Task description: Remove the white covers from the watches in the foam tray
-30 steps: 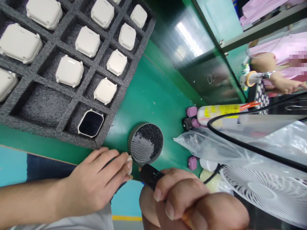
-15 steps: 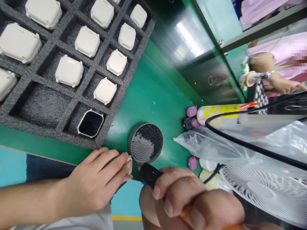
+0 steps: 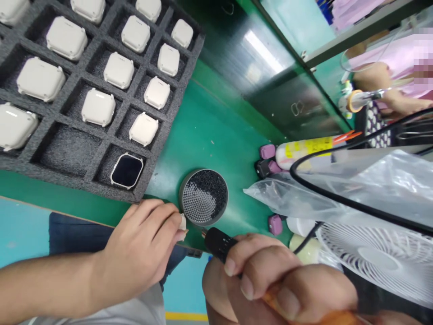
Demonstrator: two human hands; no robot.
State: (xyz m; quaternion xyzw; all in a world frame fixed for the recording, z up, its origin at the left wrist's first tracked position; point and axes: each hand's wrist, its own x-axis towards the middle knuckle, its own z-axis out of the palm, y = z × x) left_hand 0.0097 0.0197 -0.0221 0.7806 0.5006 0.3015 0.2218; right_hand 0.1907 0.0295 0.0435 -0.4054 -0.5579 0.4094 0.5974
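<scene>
Fingers of the left hand [image 3: 144, 243] pinch a white piece [image 3: 183, 227], likely a watch case, just near-left of the round cup [image 3: 181, 205]; those of the right hand [image 3: 274, 275] clamp a screwdriver [image 3: 219, 243], best kept square.

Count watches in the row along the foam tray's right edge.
5: dark-screened watch at the near end; then second watch, third watch, fourth watch, fifth watch, white sides up, to the far end. None looks hidden.
</scene>
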